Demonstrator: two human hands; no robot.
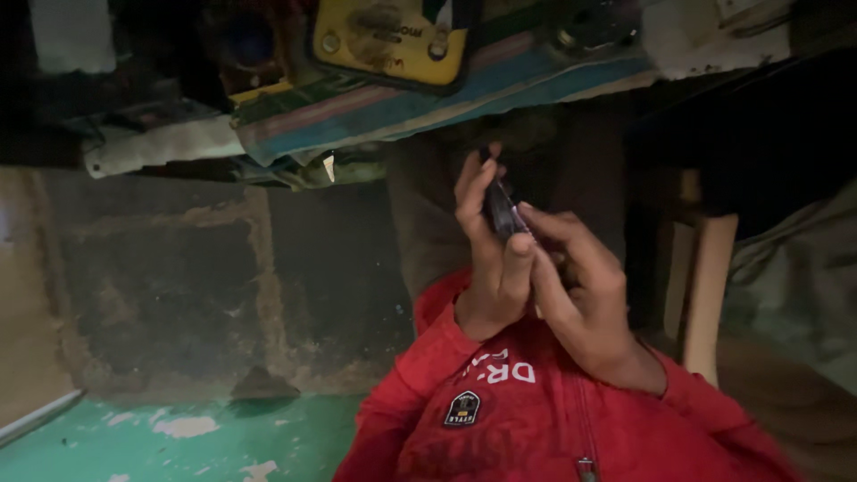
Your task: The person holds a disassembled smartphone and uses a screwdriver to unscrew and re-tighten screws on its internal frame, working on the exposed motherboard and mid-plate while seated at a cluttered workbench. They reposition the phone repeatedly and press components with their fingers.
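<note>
A dim room is being shown, with a worn green floor (pixel 178 437) at lower left, a rough wall (pixel 178 286) above it, and a striped cloth (pixel 428 98) under a yellow device (pixel 388 40) along the top. At centre, a small dark object (pixel 503 210) (its kind cannot be told) is being pinched by the left hand (pixel 491 259) and right hand (pixel 580 286), its long axis running up-left to down-right.

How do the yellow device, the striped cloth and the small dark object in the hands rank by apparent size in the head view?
1. striped cloth
2. yellow device, partly cut off by the frame
3. small dark object
</note>
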